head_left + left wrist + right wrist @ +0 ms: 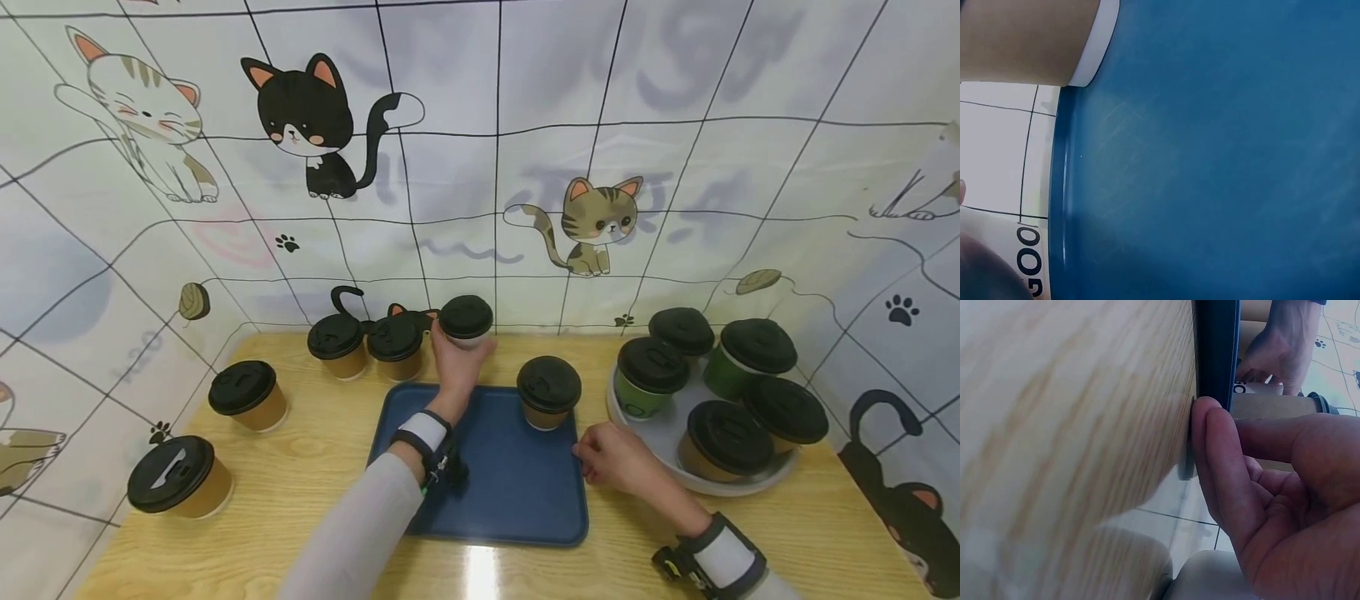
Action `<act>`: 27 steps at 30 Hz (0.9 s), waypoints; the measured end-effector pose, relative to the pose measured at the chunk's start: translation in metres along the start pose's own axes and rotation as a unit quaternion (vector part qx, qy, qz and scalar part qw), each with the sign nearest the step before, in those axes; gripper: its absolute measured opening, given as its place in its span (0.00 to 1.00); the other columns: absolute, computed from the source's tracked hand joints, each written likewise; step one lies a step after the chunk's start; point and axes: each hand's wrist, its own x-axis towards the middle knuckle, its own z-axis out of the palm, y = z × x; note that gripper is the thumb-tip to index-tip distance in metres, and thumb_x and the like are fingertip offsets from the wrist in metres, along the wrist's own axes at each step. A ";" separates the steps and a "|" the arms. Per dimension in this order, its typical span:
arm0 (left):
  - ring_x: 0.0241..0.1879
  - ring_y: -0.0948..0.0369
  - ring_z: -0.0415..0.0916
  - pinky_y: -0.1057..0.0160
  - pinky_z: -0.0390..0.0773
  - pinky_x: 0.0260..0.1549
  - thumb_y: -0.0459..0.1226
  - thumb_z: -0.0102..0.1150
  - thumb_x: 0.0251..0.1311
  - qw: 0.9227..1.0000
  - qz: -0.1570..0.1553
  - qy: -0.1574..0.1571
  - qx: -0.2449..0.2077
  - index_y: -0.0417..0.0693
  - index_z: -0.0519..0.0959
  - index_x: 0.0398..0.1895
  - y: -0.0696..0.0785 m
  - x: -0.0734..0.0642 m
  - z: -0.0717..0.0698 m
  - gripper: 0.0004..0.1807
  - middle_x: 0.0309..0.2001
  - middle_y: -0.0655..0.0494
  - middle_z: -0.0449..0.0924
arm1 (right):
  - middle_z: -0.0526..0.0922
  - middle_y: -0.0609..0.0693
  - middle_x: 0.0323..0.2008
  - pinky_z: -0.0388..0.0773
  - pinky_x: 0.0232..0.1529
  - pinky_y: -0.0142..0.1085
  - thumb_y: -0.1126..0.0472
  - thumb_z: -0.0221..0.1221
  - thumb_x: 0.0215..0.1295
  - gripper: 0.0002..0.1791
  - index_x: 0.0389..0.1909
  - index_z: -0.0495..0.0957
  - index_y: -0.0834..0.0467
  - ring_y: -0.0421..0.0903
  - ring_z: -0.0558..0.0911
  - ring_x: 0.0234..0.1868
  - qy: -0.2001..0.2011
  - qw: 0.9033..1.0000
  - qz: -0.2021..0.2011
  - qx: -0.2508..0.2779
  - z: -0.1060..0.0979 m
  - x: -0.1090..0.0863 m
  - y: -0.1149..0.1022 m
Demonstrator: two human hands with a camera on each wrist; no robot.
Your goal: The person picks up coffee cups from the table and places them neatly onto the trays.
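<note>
My left hand (459, 367) grips a white paper cup with a black lid (466, 317), just beyond the back edge of the blue tray (502, 483). Dark lettering shows on that cup (1030, 259) in the left wrist view. A brown cup with a black lid (548, 390) stands in the tray's back right corner. At the tray's right side, my right hand (617, 460) pinches the rim; in the right wrist view its fingertips (1222, 425) lie against the outer side, the thumb opposite.
Behind the tray stand two brown lidded cups (347, 362) (399, 365). Two more brown cups (258, 408) (206, 492) are at the left. A round whitish tray (678, 471) at the right holds several green and brown lidded cups. A cat-patterned cloth (450, 183) backs the wooden table (300, 483).
</note>
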 end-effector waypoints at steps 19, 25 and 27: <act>0.70 0.47 0.66 0.47 0.64 0.70 0.36 0.79 0.52 0.998 0.020 0.057 0.011 0.49 0.54 0.78 -0.008 0.010 0.002 0.54 0.72 0.45 0.64 | 0.79 0.44 0.15 0.78 0.23 0.33 0.68 0.63 0.70 0.16 0.20 0.80 0.57 0.40 0.80 0.18 -0.002 1.000 0.002 -0.005 0.001 0.000 -0.007; 0.68 0.46 0.68 0.46 0.66 0.68 0.35 0.80 0.52 0.998 0.045 0.032 0.007 0.47 0.55 0.77 -0.005 0.001 0.001 0.53 0.70 0.43 0.66 | 0.79 0.44 0.15 0.77 0.24 0.34 0.67 0.63 0.70 0.16 0.19 0.81 0.56 0.40 0.80 0.18 0.000 1.000 -0.004 -0.015 0.000 -0.001 -0.004; 0.68 0.47 0.68 0.47 0.66 0.68 0.36 0.79 0.52 0.998 0.053 0.020 0.004 0.48 0.55 0.78 -0.003 -0.003 0.000 0.53 0.70 0.44 0.67 | 0.79 0.44 0.15 0.77 0.25 0.34 0.67 0.63 0.70 0.16 0.20 0.80 0.56 0.40 0.80 0.18 0.000 1.000 -0.001 -0.017 0.000 -0.001 -0.003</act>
